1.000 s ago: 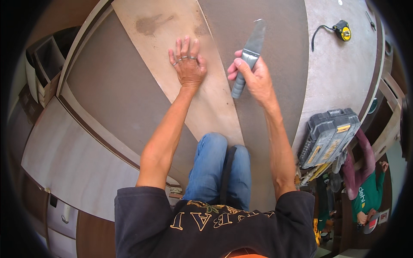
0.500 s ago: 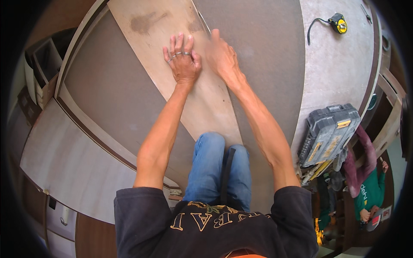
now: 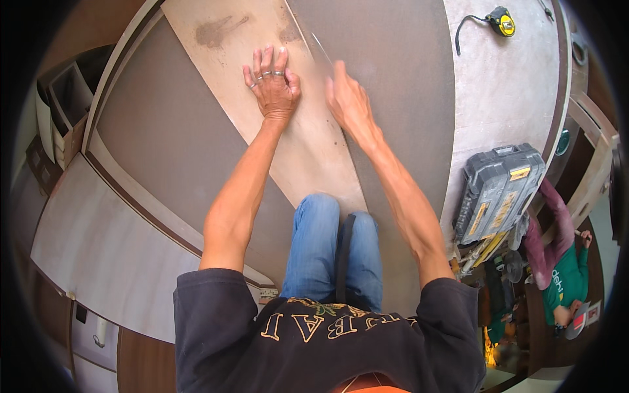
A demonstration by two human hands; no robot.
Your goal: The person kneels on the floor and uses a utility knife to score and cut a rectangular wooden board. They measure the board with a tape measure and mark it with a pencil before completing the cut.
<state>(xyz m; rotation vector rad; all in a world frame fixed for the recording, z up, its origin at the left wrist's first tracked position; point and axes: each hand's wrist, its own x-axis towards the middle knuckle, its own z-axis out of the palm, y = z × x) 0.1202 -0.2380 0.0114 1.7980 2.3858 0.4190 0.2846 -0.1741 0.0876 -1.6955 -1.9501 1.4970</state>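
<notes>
Resting your left hand (image 3: pixel 273 92) flat on the pale wooden board (image 3: pixel 311 150), fingers lightly spread, you have your right hand (image 3: pixel 351 105) closed around a knife (image 3: pixel 322 48), its thin blade just beside the board's right edge.

Bare hands of the wearer numbered two: one left hand (image 3: pixel 274 97) and one right hand (image 3: pixel 352 108). Rings (image 3: pixel 279 73) on the left hand were counted at three or more, the exact figure being unclear. One bladed tool (image 3: pixel 321 48), one pale board (image 3: pixel 311 150) and two dark stains (image 3: pixel 219 31) on that board were recorded. The count also found one tape measure (image 3: pixel 502 23), one grey tool case (image 3: pixel 500 196), two denim-clad legs (image 3: pixel 310 242) and at least one co-worker (image 3: pixel 567 278).
</notes>
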